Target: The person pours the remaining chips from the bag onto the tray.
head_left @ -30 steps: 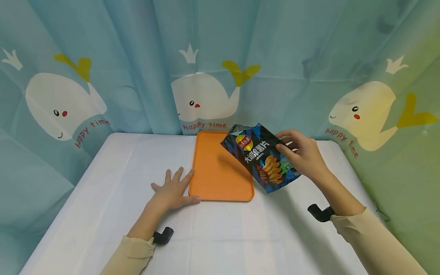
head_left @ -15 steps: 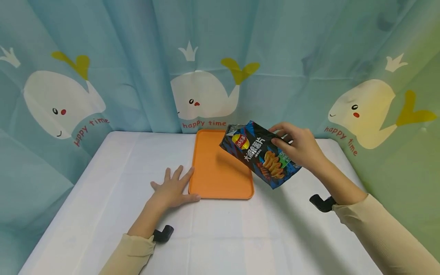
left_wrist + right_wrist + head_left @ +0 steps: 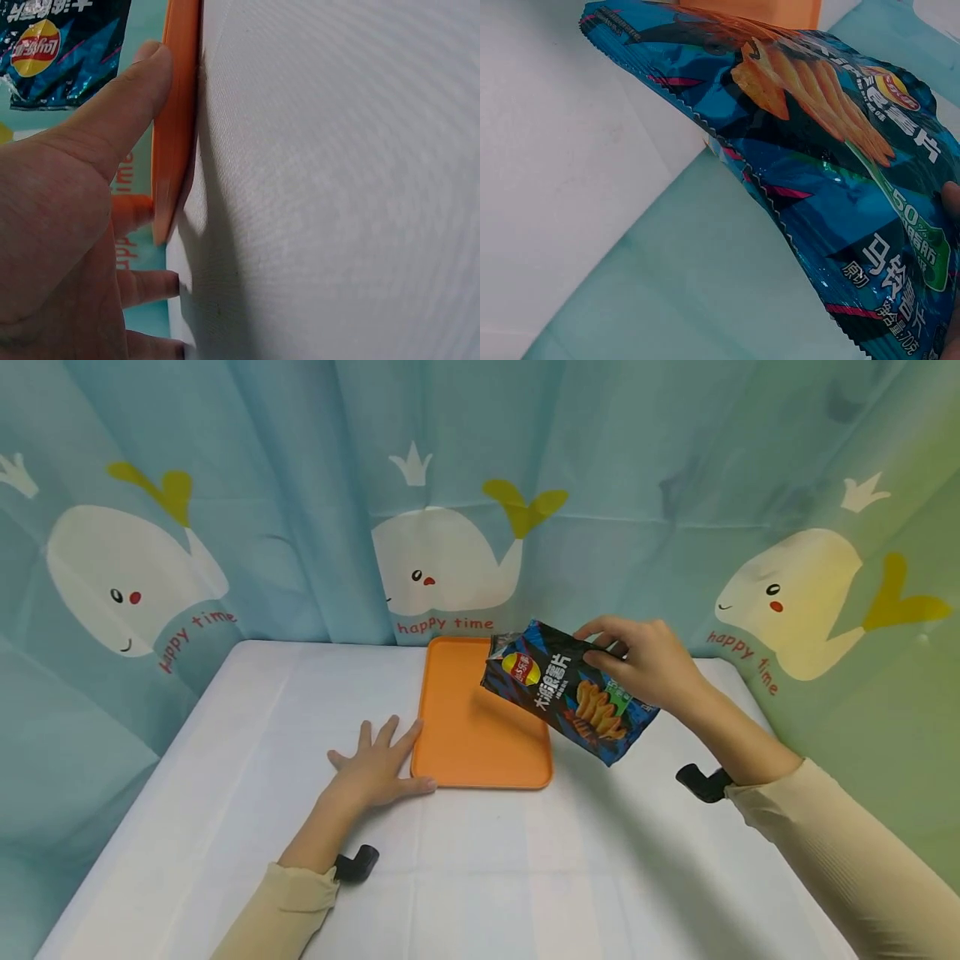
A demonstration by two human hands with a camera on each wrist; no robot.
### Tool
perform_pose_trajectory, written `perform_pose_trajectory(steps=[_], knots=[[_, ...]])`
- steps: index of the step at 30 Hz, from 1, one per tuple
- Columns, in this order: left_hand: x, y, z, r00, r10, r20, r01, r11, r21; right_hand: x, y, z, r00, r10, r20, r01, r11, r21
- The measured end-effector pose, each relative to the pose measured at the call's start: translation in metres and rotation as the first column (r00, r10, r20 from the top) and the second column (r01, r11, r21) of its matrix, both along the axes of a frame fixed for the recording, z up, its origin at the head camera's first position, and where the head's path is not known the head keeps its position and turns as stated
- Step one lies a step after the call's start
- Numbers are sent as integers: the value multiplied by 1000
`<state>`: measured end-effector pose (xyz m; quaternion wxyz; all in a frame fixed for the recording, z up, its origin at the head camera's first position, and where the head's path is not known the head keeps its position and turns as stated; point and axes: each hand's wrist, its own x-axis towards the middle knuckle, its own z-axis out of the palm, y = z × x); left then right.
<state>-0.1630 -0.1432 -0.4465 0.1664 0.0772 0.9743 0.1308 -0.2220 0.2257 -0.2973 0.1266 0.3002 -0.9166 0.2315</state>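
Observation:
My right hand (image 3: pixel 645 664) grips a dark blue bag of potato chips (image 3: pixel 592 710) by its upper right edge. The bag hangs tilted above the right side of an orange tray (image 3: pixel 480 756), its printed front towards the head camera. In the right wrist view the chip bag (image 3: pixel 810 187) fills much of the picture, and only fingertips show at the right edge. With fingers spread and straight, my left hand (image 3: pixel 371 774) lies at the tray's left side. The left wrist view shows the thumb (image 3: pixel 124 105) against the tray's wall (image 3: pixel 176 120).
A white cloth covers the table (image 3: pixel 480 877). Behind it hangs a blue-green curtain (image 3: pixel 300 485) printed with whales. Each wrist carries a black bracket (image 3: pixel 357 864) below the sleeve.
My right hand has moved slightly left and up, and the chip bag has swung to a flatter slant. The left hand keeps its place at the tray.

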Motion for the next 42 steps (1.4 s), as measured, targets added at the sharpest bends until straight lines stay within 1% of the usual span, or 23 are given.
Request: perform_pose_trajectory(steps=[9, 17, 21, 24, 28, 35, 38, 42], knots=[[-1, 1, 2, 1000, 0, 4, 0, 1000, -6, -4, -7, 9, 1000, 30, -9, -29, 998, 56], [0, -1, 1, 1000, 0, 10, 0, 1000, -4, -8, -20, 17, 999, -22, 45, 14, 984, 178], [0, -2, 0, 1000, 5, 10, -5, 1000, -5, -10, -25, 19, 996, -54, 69, 38, 975, 218], [-1, -2, 0, 1000, 3, 5, -2, 1000, -4, -10, -27, 22, 995, -59, 80, 38, 969, 244], [-1, -1, -1, 1000, 4, 5, -4, 1000, -6, -11, -31, 28, 995, -43, 86, 19, 962, 271], [-2, -1, -1, 1000, 5, 5, -5, 1000, -3, -12, -35, 35, 995, -45, 90, 16, 954, 299], [-2, -1, -1, 1000, 3, 2, -3, 1000, -4, -11, -36, 37, 995, -34, 91, 4, 951, 308], [-2, -1, -1, 1000, 2, 0, -2, 1000, -4, -12, -38, 42, 997, -25, 79, -2, 946, 323]])
